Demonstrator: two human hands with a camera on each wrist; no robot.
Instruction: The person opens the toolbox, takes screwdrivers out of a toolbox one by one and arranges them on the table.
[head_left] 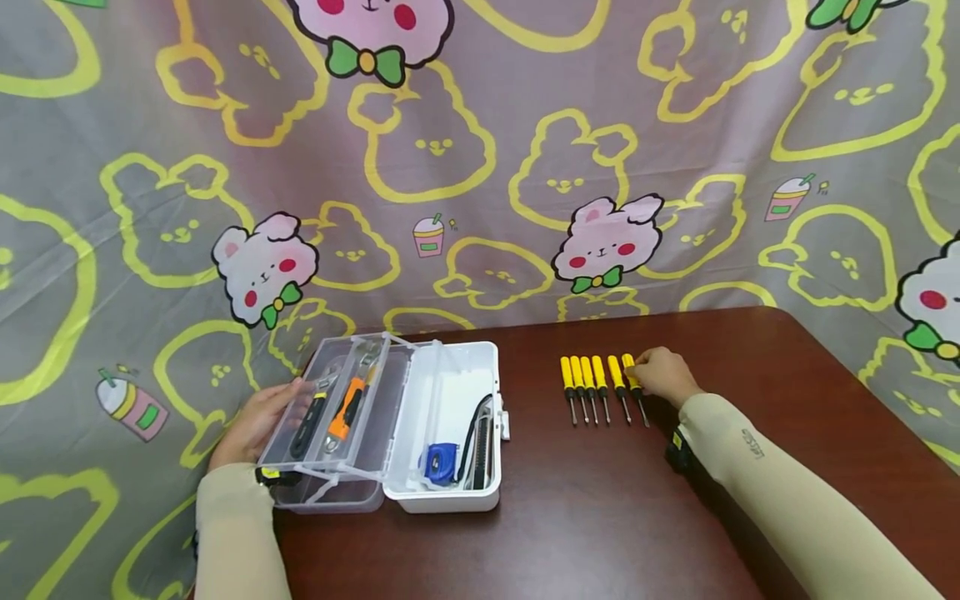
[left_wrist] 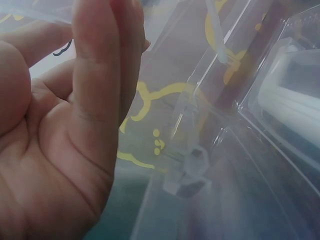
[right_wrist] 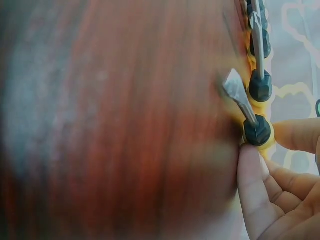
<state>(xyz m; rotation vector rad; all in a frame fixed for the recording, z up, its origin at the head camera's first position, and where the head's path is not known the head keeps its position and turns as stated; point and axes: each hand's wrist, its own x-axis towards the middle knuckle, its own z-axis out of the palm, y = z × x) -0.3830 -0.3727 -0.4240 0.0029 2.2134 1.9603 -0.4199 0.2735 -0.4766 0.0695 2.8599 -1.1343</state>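
Note:
My left hand point(head_left: 258, 421) grips the left rim of a clear plastic tray point(head_left: 281, 446), which is swung out from the white toolbox point(head_left: 442, 504). In the tray lie a black-handled adjustable wrench point(head_left: 309, 425) and an orange utility knife point(head_left: 348, 408). On the right, my right hand point(head_left: 663, 375) pinches the yellow handle of the end screwdriver point(head_left: 636, 387) between thumb and fingers. From the right wrist view, its flat blade point(right_wrist: 235, 87) points towards the camera. Several more yellow-handled screwdrivers point(head_left: 587, 379) lie in a row to its left.
Inside the toolbox's white bottom are a blue tape measure point(head_left: 441, 463) and a grey metal tool point(head_left: 482, 446). The clear lid point(head_left: 352, 500) hangs open under the tray. A latch point(head_left: 505, 425) juts from the right side. Behind the brown table point(head_left: 585, 533) hangs a patterned cloth point(head_left: 487, 167).

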